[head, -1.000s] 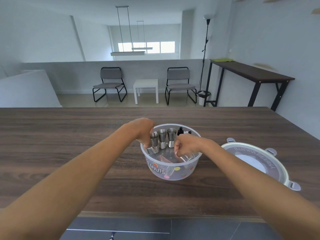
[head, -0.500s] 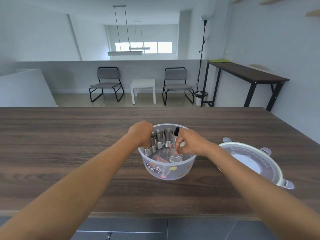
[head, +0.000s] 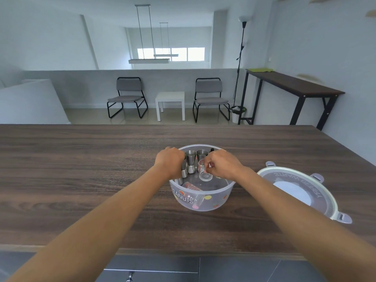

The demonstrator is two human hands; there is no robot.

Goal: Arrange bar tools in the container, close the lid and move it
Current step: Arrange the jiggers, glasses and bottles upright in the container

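Observation:
A clear round plastic container [head: 203, 202] with coloured dots stands on the wooden table in the middle of the head view. Steel jiggers [head: 191, 161] stand upright along its far side, and a black-topped item peeks behind them. My left hand [head: 169, 162] reaches over the left rim, closed around the leftmost jigger [head: 184, 173]. My right hand [head: 220, 164] holds a small clear shot glass [head: 204, 173] upright inside the container. A pinkish item [head: 191, 187] lies at the bottom near the front. The round lid [head: 301, 192] with clip tabs lies on the table to the right.
The dark wooden table [head: 81, 169] stretches wide to the left and behind the container. Its near edge runs below my forearms. Beyond the far edge are two chairs, a small white table and a tall dark side table at the right wall.
My right hand has lifted the clear shot glass from the container's front right and set it upright near the jiggers. My left hand has stayed on the leftmost jigger.

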